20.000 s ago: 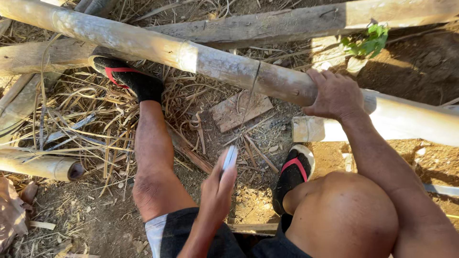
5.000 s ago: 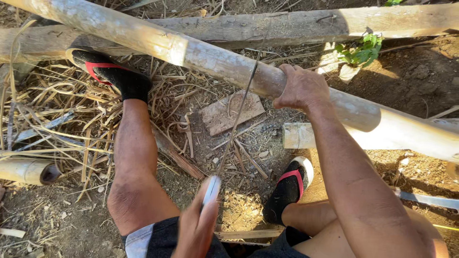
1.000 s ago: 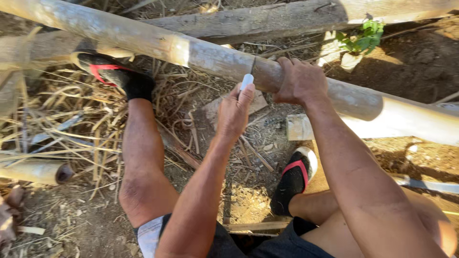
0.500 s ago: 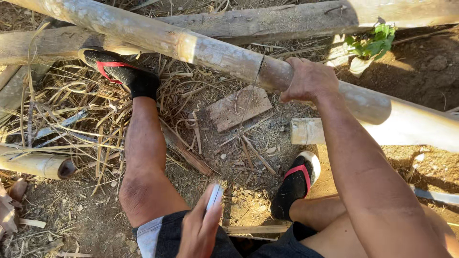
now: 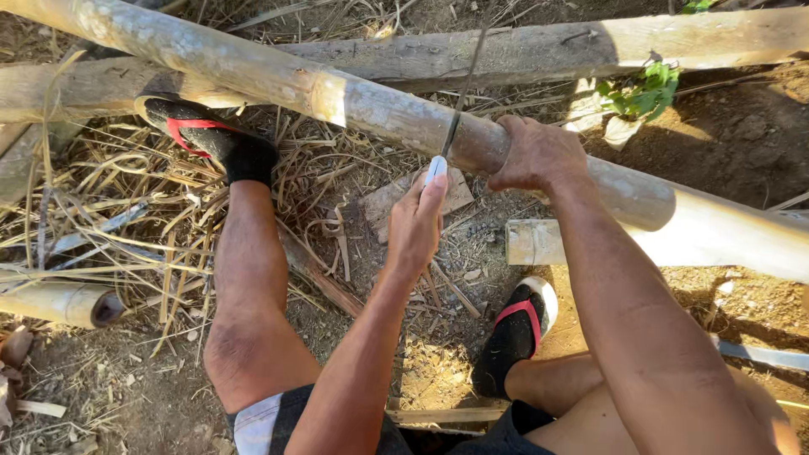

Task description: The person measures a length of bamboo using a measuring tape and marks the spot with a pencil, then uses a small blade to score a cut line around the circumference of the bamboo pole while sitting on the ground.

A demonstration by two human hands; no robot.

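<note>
A long bamboo pole runs slantwise from the top left down to the right. My right hand grips it from above. My left hand is shut on the white handle of a thin saw. The saw's blade crosses the pole just left of my right hand. My left foot, in a black sock and red-strapped sandal, presses against the pole's underside. My right foot rests on the dirt below.
A second weathered log lies behind the pole. A short cut bamboo piece sits under my right arm, a hollow bamboo end at the left. Dry straw, a flat wood scrap and a small green plant are around.
My left hand, drawn back near my lap half a second ago, has pushed the saw forward up to the pole. My right hand stays on the pole.
</note>
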